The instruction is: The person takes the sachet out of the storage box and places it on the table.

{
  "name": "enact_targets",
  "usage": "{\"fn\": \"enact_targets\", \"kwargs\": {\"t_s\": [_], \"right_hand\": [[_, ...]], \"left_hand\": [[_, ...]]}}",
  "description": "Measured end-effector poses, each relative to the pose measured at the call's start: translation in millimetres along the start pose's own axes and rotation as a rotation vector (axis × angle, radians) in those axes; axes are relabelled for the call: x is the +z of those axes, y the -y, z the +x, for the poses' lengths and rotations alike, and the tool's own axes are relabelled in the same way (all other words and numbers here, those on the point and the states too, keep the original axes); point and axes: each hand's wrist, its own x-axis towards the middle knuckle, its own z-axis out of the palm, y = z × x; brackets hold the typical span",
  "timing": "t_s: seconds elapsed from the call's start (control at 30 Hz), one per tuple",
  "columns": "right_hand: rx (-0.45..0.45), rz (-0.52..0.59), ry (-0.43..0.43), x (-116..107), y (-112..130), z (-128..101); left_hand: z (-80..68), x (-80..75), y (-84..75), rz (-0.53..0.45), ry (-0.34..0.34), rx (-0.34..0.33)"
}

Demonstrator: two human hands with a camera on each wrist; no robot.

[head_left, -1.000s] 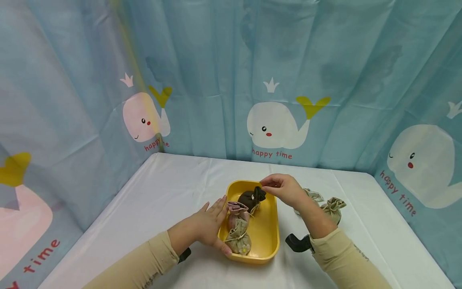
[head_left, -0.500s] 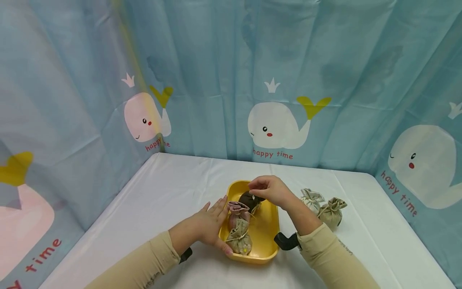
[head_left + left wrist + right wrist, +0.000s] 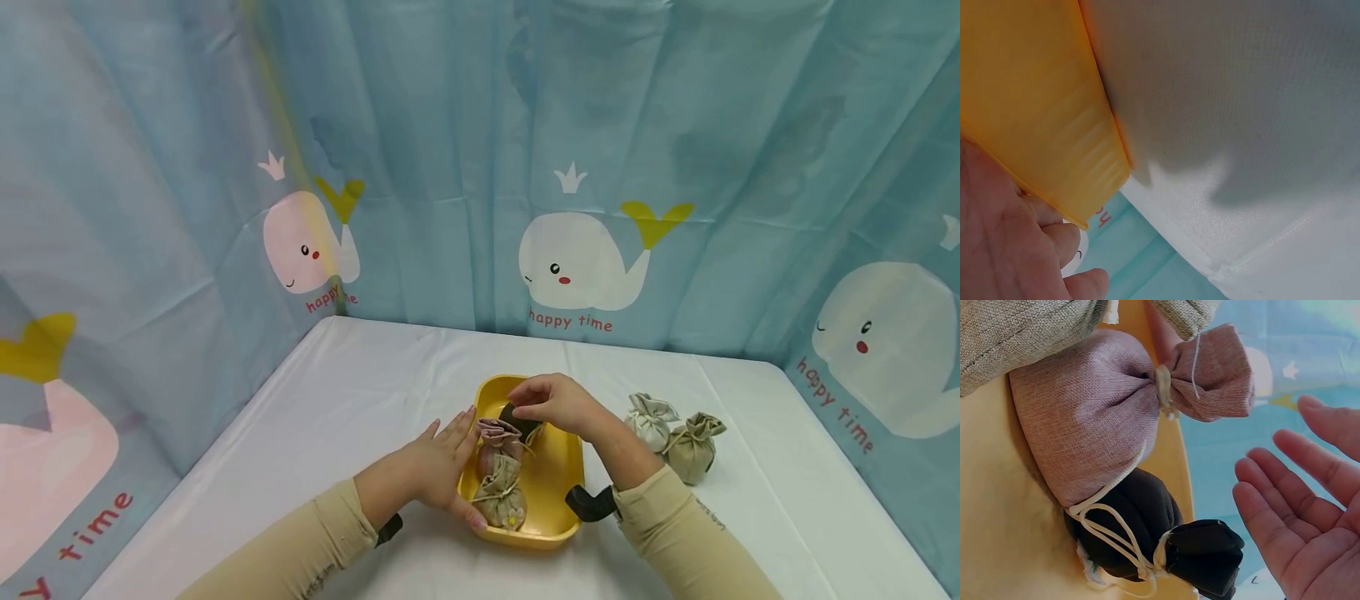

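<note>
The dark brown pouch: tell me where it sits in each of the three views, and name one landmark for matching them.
Head: dark brown pouch at the yellow tray's far end, just under the right hand.
Left wrist: not in it; only the tray's outer wall and the left hand.
Right wrist: bottom centre, below the pink pouch.
Shared landmark: the yellow tray.

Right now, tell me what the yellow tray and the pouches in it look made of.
The yellow tray looks like moulded plastic: smooth, faintly glossy, with rounded rims. The mauve pouch and dark pouch look like coarse woven cloth, perhaps linen, matte, with visible weave, tied with pale cord.
</note>
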Motion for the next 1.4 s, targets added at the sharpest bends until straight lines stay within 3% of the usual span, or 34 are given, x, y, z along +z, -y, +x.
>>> {"fn": "enact_targets", "kwargs": {"t_s": [0.67, 1.1, 1.4], "right_hand": [[-0.026, 0.021, 0.165, 8, -2, 0], [-0.02, -0.039, 0.197, 12, -4, 2], [-0.006, -0.132, 0.133, 13, -6, 4]], "left_hand": [[-1.5, -0.1, 0.0, -0.016, -0.001, 0.007], [-0.8, 0.1, 1.0, -0.011, -0.001, 0.013], [-1.1, 0.3, 1.1, -0.002, -0.005, 0.018]]}}
